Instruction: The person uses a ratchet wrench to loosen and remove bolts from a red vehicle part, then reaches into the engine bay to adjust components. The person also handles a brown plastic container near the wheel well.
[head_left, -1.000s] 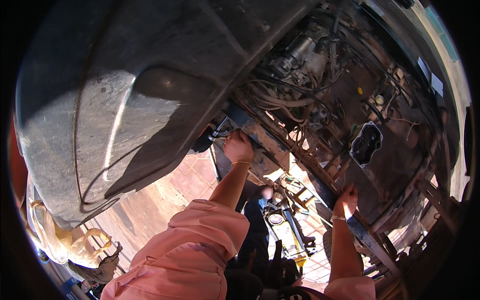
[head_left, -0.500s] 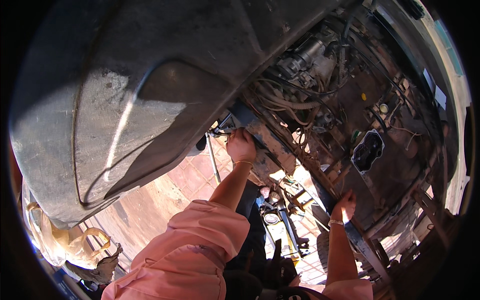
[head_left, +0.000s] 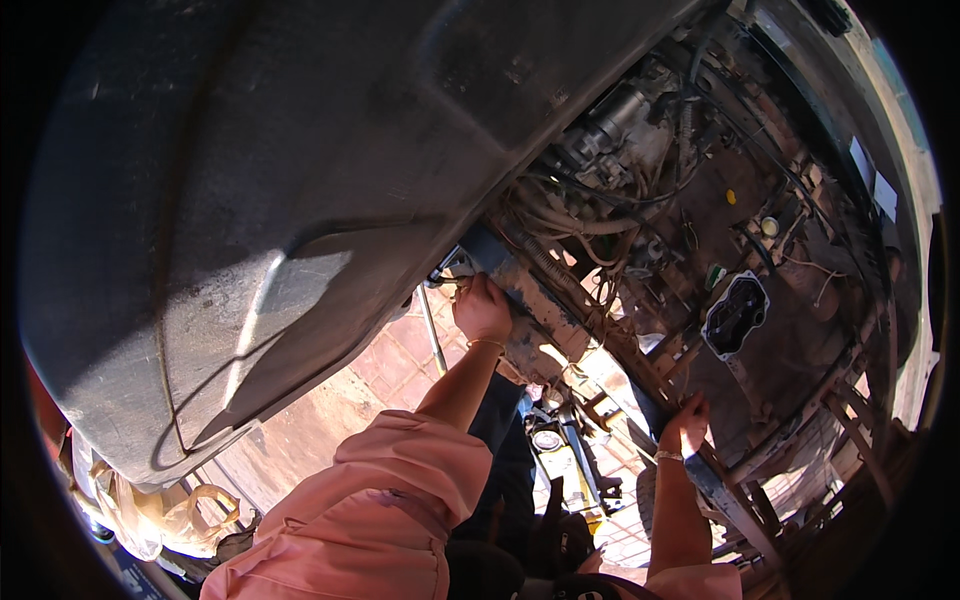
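My left hand (head_left: 482, 308) reaches to the outer side of a dark, rusty vehicle frame rail (head_left: 545, 320), just below a large dark body panel (head_left: 300, 150). Its fingers are curled closed, and what they hold is hidden behind the knuckles. Close to those fingertips are small metal parts, with a slim silver rod (head_left: 433, 335) hanging below them. Farther along the same rail, my right hand (head_left: 685, 425) grips the edge, its fingers bent over the metal. Both arms wear pink sleeves pushed up.
Hoses and an engine part (head_left: 605, 130) fill the upper right. An open dark housing with a pale rim (head_left: 736, 315) lies inside the frame. Below, a yellow-and-blue jack-like tool (head_left: 575, 450) stands on brick paving. Plastic bags (head_left: 165, 515) sit at lower left.
The view has shifted slightly, so the dark panel reaches lower in the picture. Both hands stay at about the same spots on the rail.
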